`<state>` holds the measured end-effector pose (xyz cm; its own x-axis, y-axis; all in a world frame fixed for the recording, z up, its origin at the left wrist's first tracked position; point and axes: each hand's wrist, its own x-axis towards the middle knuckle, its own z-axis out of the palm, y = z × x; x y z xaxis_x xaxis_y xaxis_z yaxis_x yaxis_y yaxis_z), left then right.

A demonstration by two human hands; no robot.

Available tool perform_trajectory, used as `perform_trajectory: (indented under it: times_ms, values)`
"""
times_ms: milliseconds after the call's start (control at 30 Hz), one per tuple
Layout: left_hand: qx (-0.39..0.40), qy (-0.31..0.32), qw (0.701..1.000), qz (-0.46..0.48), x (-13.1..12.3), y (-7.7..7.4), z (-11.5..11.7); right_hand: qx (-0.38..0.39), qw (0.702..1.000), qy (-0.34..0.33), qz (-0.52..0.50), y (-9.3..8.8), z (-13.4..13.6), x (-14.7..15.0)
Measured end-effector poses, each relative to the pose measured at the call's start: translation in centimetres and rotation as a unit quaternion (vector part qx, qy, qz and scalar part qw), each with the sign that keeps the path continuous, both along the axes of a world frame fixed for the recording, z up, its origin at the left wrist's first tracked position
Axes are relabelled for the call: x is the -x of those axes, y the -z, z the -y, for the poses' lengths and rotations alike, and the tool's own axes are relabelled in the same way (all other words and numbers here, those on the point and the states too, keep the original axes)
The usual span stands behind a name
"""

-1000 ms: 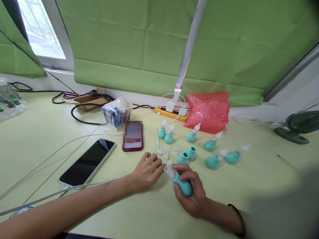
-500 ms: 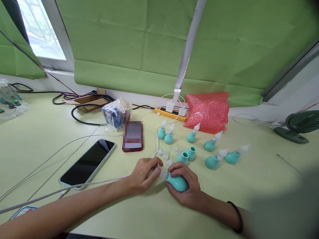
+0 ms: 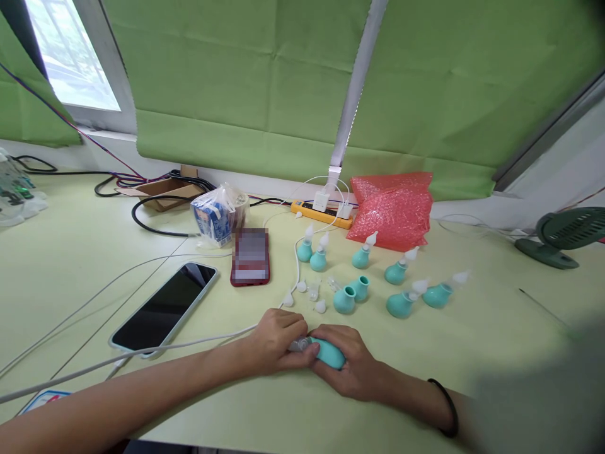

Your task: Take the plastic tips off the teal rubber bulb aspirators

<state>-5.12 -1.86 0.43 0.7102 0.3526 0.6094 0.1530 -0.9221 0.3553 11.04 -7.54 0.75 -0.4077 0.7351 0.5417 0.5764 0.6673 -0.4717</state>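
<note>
My right hand (image 3: 350, 360) is wrapped round a teal rubber bulb (image 3: 329, 354), which lies tilted with its neck toward the left. My left hand (image 3: 280, 340) is closed on a clear plastic connector (image 3: 299, 344) at the bulb's neck; its fingers hide part of the joint. Just beyond the hands stand two open-necked teal bulbs (image 3: 345, 300). Beside them lie a clear connector piece (image 3: 313, 291) and small white tips (image 3: 320, 306). Several bulbs fitted with clear necks and white tips, such as one bulb aspirator (image 3: 399, 305), stand farther back and right.
Two phones lie to the left, a black-screened one (image 3: 165, 309) and a red-cased one (image 3: 250, 258). A white cable (image 3: 198, 341) crosses over my left forearm's side. At the back are a yellow power strip (image 3: 321, 213), a red bubble-wrap bag (image 3: 392, 211) and a green fan (image 3: 562, 236).
My left hand has closed in from a loose pinch to a firmer grip at the bulb's neck. The hands are closer together, and the bulb has shifted slightly left and tipped flatter.
</note>
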Motion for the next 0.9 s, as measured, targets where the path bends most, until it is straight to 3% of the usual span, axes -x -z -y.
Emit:
perform_trajectory:
  times_ms: [67,133,333,500,600,667,700,833,900]
  values:
    - [0.017,0.023,0.999,-0.022,0.0,-0.2,0.0,0.036,0.999,-0.025,0.011,-0.4,0.0,0.1]
    - [0.086,0.019,0.995,-0.049,-0.1,-0.4,0.1,0.043,0.998,-0.037,0.008,-0.5,-0.1,0.1]
    - [0.290,0.033,0.954,-0.074,-0.4,-1.1,0.2,-0.041,0.998,-0.043,-0.006,0.3,-0.2,0.0]
    - [0.450,0.068,0.888,-0.058,-0.6,-1.4,0.2,-0.072,0.995,-0.066,0.013,0.1,-0.3,-0.3]
    - [0.566,0.072,0.821,-0.026,-0.7,-1.1,0.2,-0.155,0.979,-0.109,0.075,-0.1,-0.6,-0.7]
    - [0.602,0.061,0.796,-0.008,-0.8,-0.9,0.1,-0.194,0.967,-0.127,0.106,-0.2,-0.7,-0.8]
    - [0.591,0.047,0.805,-0.001,-0.8,-0.8,0.1,-0.199,0.966,-0.129,0.108,-0.2,-0.7,-0.9]
    - [0.416,-0.071,0.906,-0.002,-0.8,-0.6,-0.1,-0.206,0.970,-0.117,0.057,-0.4,-0.7,-1.0]
    - [0.357,-0.116,0.926,-0.036,-0.8,-0.6,0.0,-0.219,0.970,-0.104,0.032,-0.8,-0.8,-1.2]
